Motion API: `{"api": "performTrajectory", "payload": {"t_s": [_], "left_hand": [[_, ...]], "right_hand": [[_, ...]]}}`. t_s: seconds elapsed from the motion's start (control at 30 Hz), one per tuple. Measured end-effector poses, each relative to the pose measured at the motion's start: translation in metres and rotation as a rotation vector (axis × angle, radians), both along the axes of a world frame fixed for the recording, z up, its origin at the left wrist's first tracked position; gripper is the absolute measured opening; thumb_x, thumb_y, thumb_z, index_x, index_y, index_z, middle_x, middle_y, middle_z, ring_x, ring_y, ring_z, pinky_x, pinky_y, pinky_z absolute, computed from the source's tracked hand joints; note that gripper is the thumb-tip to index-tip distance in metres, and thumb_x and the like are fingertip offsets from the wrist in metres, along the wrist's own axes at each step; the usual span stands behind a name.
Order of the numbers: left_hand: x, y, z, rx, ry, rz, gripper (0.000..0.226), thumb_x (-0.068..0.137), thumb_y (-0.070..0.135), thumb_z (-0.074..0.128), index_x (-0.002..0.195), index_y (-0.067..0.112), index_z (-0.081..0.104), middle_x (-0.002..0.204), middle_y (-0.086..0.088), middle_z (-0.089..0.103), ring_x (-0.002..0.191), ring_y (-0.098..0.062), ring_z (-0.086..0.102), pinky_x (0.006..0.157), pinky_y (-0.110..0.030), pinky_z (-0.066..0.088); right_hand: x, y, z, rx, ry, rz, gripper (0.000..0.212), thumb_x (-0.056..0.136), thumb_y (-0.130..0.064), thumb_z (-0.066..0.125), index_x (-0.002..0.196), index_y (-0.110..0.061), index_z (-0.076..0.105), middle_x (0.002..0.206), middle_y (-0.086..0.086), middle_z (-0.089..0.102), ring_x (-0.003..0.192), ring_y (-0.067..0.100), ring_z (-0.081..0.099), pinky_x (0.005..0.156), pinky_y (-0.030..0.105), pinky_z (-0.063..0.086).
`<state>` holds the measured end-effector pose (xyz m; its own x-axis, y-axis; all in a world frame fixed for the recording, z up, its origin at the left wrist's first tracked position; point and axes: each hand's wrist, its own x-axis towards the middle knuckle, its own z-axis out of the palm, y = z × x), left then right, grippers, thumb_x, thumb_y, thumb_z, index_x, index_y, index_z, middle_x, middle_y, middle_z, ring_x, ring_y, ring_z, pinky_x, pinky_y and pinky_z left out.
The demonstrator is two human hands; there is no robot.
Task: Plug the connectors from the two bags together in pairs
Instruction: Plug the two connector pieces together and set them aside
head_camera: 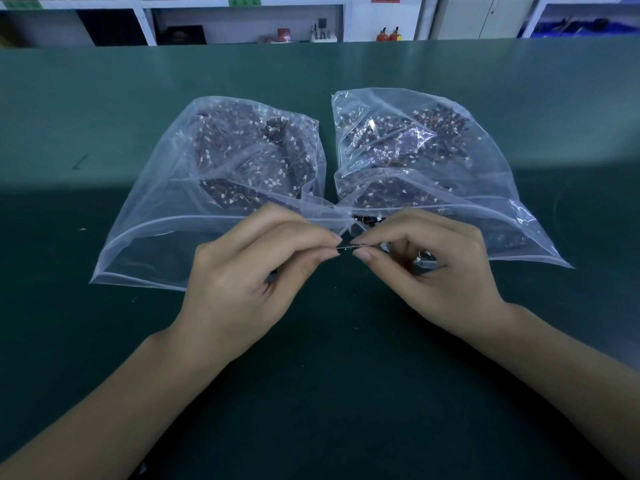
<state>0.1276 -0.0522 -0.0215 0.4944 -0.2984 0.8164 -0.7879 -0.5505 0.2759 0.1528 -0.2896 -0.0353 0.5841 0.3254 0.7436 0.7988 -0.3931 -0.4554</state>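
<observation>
Left bag, right bag: clear zip plastic, side by side on green table, mouths toward viewer, each full of dark connectors w/ white plugs & thin wires. Connector pair: tiny, dark, slim, details too small to tell; in front of bags, pinched between left hand & right hand, thumb + forefinger each end, fingertips nearly touching.

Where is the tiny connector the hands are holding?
In the head view, the connector sits center, pinched between left hand and right hand, just before the two bags.
</observation>
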Motion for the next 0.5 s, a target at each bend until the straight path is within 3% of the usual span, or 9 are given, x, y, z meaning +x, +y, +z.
{"api": "performTrajectory", "payload": {"t_s": [0.13, 0.5], "left_hand": [[0.0052, 0.0008, -0.0047, 0.013, 0.076, 0.021, 0.019, 0.101, 0.024, 0.079, 0.104, 0.004, 0.081, 0.098, -0.004, 0.072, 0.077, -0.015, 0.071, 0.061, -0.029, 0.058], [0.0077, 0.0014, -0.0092, 0.033, 0.063, 0.042, 0.017, 0.102, 0.022, 0.078, 0.097, 0.006, 0.081, 0.093, -0.001, 0.071, 0.073, -0.014, 0.066, 0.056, -0.032, 0.054]], "right_hand": [[0.0033, -0.0025, -0.0004, 0.003, 0.029, 0.002, 0.005, 0.095, -0.008, 0.080, 0.097, -0.003, 0.080, 0.086, 0.001, 0.071, 0.058, 0.019, 0.055, 0.053, 0.034, 0.045], [0.0034, -0.0020, -0.0044, 0.016, 0.043, 0.045, 0.005, 0.094, -0.008, 0.080, 0.097, -0.003, 0.078, 0.084, 0.004, 0.070, 0.059, 0.020, 0.055, 0.054, 0.036, 0.046]]}}
